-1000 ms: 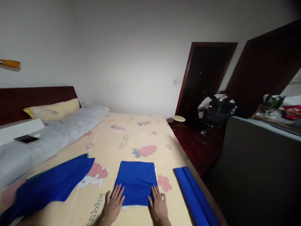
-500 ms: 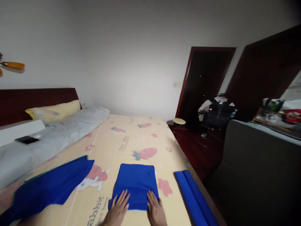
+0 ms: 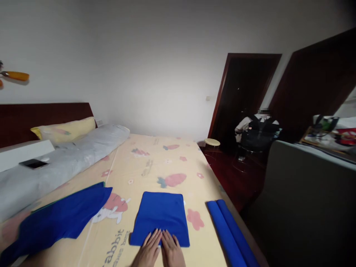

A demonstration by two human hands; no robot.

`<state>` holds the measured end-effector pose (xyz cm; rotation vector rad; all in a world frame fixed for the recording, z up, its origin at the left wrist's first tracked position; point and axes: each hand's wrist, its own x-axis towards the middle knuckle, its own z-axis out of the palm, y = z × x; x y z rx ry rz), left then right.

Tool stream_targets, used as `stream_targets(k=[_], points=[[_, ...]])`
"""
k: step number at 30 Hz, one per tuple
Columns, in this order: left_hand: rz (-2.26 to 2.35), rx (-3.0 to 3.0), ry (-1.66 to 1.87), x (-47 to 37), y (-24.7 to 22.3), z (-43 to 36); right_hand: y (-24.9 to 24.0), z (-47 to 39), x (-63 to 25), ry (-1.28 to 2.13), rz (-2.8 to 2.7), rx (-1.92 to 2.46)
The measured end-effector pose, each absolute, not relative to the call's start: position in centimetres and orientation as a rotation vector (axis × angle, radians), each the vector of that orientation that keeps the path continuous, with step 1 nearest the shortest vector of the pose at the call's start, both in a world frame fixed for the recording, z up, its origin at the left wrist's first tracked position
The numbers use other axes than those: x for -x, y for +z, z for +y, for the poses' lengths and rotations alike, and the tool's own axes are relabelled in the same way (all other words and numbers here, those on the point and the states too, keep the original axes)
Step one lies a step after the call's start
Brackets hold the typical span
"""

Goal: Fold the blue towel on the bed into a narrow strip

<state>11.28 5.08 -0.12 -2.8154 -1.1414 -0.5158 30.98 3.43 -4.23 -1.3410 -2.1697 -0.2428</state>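
Observation:
A blue cloth, folded into a near square, lies flat on the bed's patterned sheet. My left hand rests palm down on the middle of its near edge, fingers stretched out. Right beside it, my right hand lies flat on the same edge, so the fingertips of both hands almost meet. To the right are two long blue rolls of cloth, side by side. Another blue cloth is spread loosely on the left.
A grey cover lies along the headboard side, with a phone on it and a yellow pillow behind. Past the bed's right edge stand a stool, a seated person and a dark grey panel.
Both hands have slid inward along the near edge of the folded cloth, from its two corners to its middle. The cloth keeps its place.

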Motion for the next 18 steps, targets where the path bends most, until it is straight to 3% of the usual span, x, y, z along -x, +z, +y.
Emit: stream_targets(k=[6,12,18], points=[[-1.347,2.920,-0.508,-6.2,1.0,5.4,-3.4,2.0,-37.9,-0.372,-2.172,1.396],[-1.481,2.829,-0.469,-3.8,2.0,6.4,-2.1,2.4,-38.9,-0.347,-2.133,1.453],[-1.716,2.826,-0.276,-5.1,5.2,6.6,0.6,2.4,-38.7,0.044,-2.105,1.631]])
